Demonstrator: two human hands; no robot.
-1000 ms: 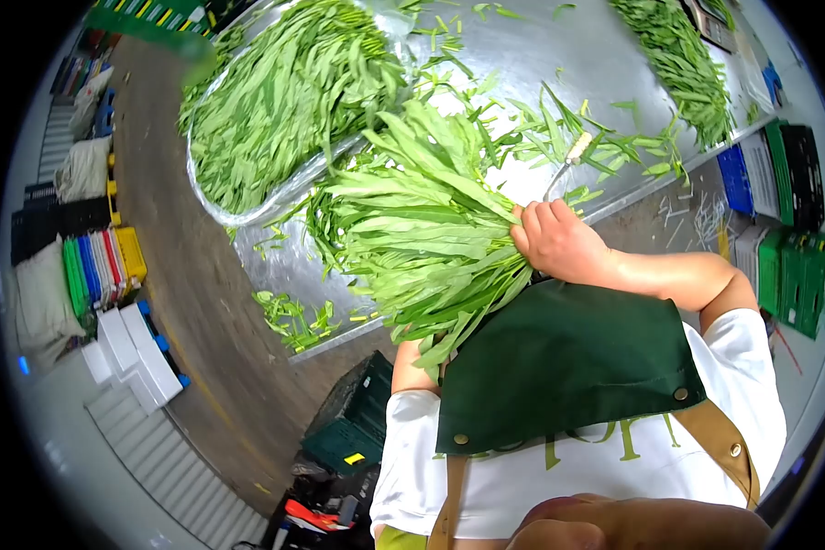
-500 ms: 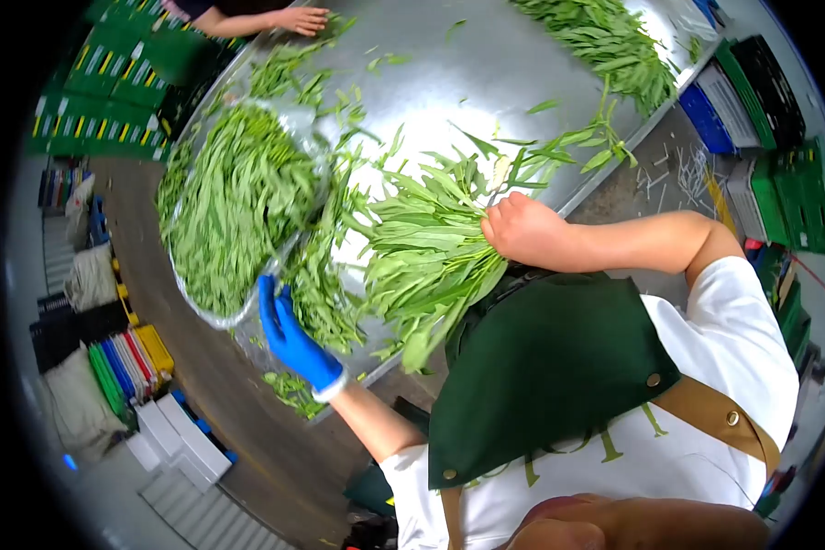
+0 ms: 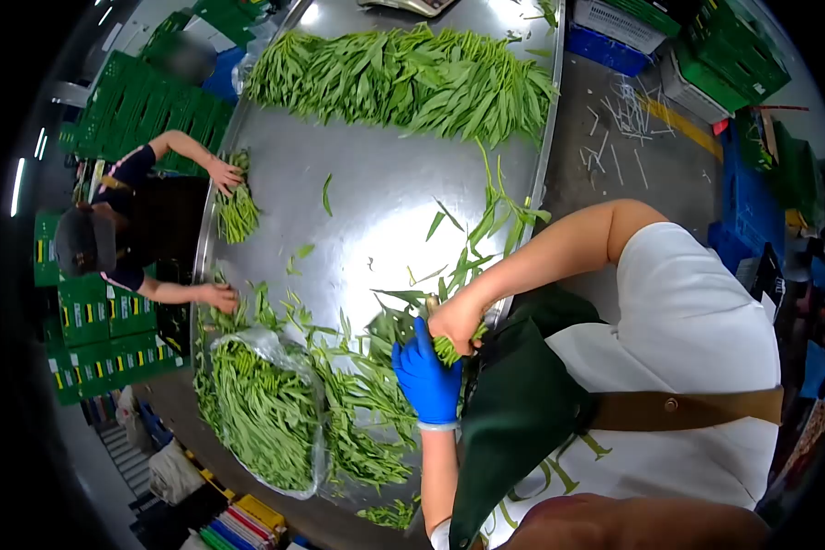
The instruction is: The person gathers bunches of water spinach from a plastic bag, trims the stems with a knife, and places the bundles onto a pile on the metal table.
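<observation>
My right hand, bare, is closed around a bunch of long-leaved greens, its cut stems showing below the fingers. My left hand, in a blue glove, is pressed against the same bunch from the front, its fingers partly hidden behind it. A small tan-tipped object sticks up beside my right hand; I cannot make out what it is. Loose greens lie on the metal table left of my hands. Beyond them, a clear plastic bag is full of greens.
A long row of greens spans the table's far end, near a scale. Across the left edge, a co-worker holds a bunch and touches loose greens. Green crates stand behind; white strips litter the floor at right.
My view has turned towards the right. My left hand has left the bag's edge and come to the bunch. My right hand's bunch has turned, its stems now facing me.
</observation>
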